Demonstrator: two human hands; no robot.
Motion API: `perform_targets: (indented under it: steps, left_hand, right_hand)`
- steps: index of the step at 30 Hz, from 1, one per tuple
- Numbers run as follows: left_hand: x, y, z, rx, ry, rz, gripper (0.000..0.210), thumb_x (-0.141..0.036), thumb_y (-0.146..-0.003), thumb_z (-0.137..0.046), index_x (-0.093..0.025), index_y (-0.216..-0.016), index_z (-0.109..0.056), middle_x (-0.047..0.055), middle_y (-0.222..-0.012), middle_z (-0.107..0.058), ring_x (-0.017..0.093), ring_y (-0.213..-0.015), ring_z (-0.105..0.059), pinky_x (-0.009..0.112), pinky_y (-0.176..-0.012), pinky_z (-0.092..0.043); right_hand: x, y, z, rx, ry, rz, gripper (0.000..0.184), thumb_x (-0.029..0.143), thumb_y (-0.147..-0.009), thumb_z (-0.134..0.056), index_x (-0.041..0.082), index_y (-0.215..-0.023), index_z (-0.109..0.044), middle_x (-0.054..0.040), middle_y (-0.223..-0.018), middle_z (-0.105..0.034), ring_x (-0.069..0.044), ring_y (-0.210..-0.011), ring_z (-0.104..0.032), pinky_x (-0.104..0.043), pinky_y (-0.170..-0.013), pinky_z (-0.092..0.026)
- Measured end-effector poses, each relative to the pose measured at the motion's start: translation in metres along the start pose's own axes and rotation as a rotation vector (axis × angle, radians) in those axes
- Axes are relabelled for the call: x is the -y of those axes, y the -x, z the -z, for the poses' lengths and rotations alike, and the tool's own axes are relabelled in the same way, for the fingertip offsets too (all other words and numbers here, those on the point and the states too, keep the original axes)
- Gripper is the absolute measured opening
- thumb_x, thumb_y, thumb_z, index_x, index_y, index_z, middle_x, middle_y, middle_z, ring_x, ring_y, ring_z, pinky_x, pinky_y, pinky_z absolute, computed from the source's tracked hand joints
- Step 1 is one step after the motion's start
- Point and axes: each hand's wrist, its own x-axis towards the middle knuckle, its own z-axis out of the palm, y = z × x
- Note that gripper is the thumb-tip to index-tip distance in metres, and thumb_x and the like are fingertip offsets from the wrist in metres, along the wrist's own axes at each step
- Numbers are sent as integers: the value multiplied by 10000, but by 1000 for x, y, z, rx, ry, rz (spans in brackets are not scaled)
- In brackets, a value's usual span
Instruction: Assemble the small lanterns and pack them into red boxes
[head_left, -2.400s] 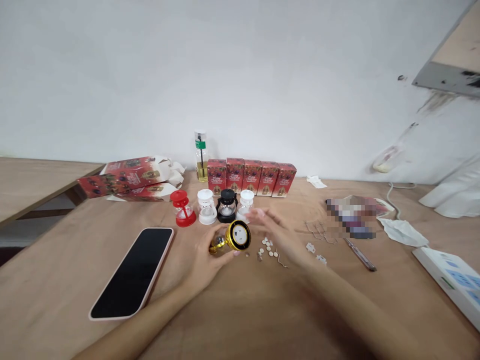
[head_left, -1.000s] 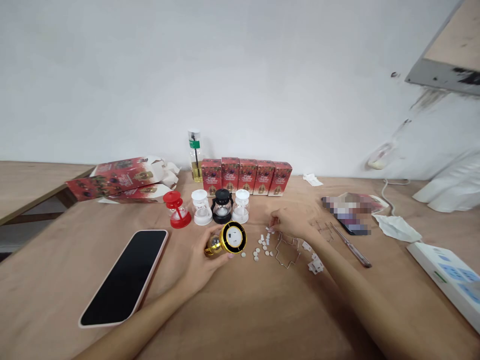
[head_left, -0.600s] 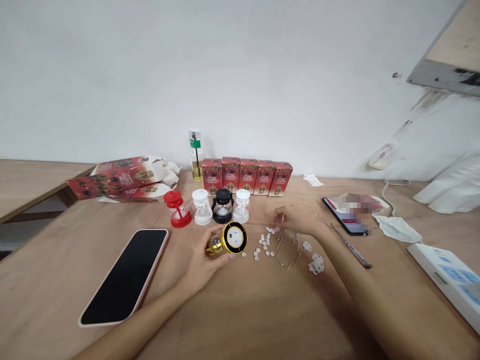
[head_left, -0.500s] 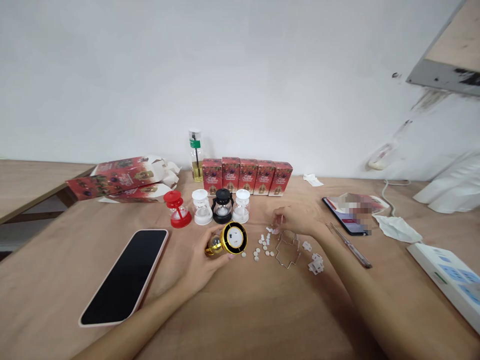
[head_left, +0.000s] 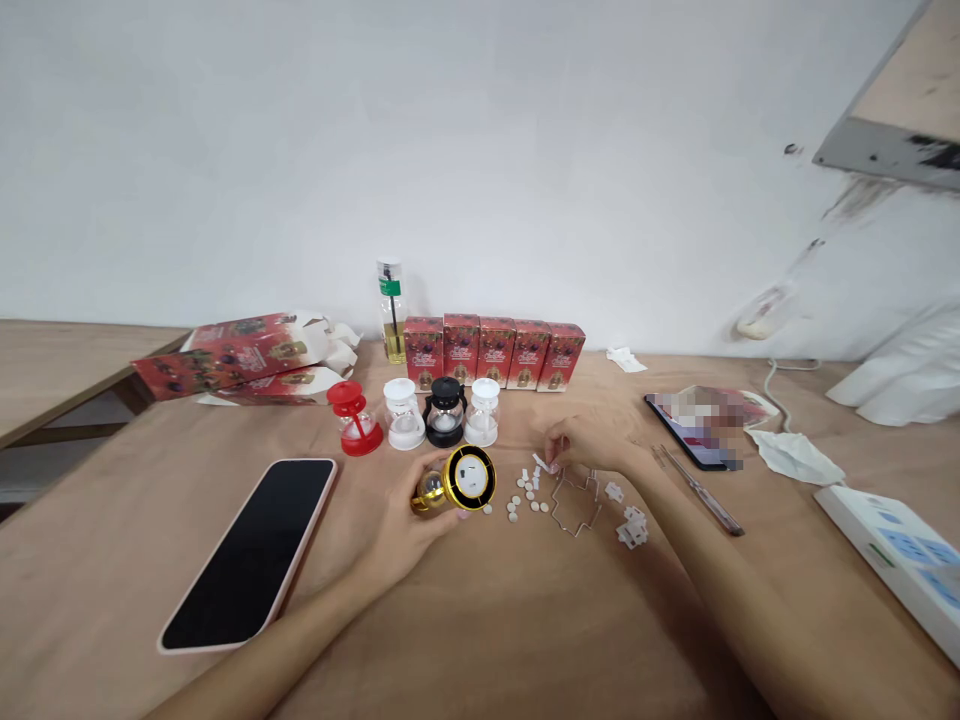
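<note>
A plain pale grey wall (head_left: 480,150) fills the upper half, softly and evenly lit, with a small dark spot (head_left: 791,149) and brownish scuffs (head_left: 855,200) towards the right. A grey-edged panel (head_left: 892,150) shows at the upper right corner. The brown worktop (head_left: 480,630) reaches back to the wall; at far left lies another wooden tabletop (head_left: 75,350), a wooden bar (head_left: 67,433) showing beneath it

Gold lantern (head_left: 454,480) shining, metallic-looking, hi-gloss; wht disc (head_left: 472,477) on its base looking like matt plastic. Red lantern (head_left: 358,441), blk lantern (head_left: 445,396) showing smooth plastic w/ clear glossy bodies. Wire frame (head_left: 576,534) gleaming like bare metal. Boxes (head_left: 496,353) looking like smooth printed card. Phone (head_left: 251,555) showing glossy blk screen. Bench (head_left: 465,620) looking matt, wood-like.
</note>
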Motion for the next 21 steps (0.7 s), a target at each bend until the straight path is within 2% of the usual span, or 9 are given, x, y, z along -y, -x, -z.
perform_targets:
  steps: [9,16,21]
  left_hand:
    - [-2,0,0,5,-8,-10,480,-334,-649,-718,-183,-1075,-558,66,-995,-669,225,-906,-626,342,-804,-500]
    - [0,0,1,4,-2,-18,494,-332,-640,-727,-180,-1080,-563,71,-1006,-672,237,-927,-628,358,-823,-504]
    - [3,0,1,10,-2,-29,495,-327,-647,-729,-184,-1089,-556,67,-1025,-668,230,-935,-625,348,-828,-501]
  right_hand:
    - [0,1,0,29,-45,56,41,167,-699,-642,169,-675,-675,2,-705,-675,-140,-687,-590,-214,-600,-389]
    - [17,6,2,-22,-27,109,92,221,-769,-608,170,-801,-678,-17,-778,-682,-144,-722,-599,-213,-620,-408]
    - [27,7,-3,-29,50,147,110,145,-739,-596,171,-782,-694,-28,-785,-671,-143,-724,-590,-205,-614,-394]
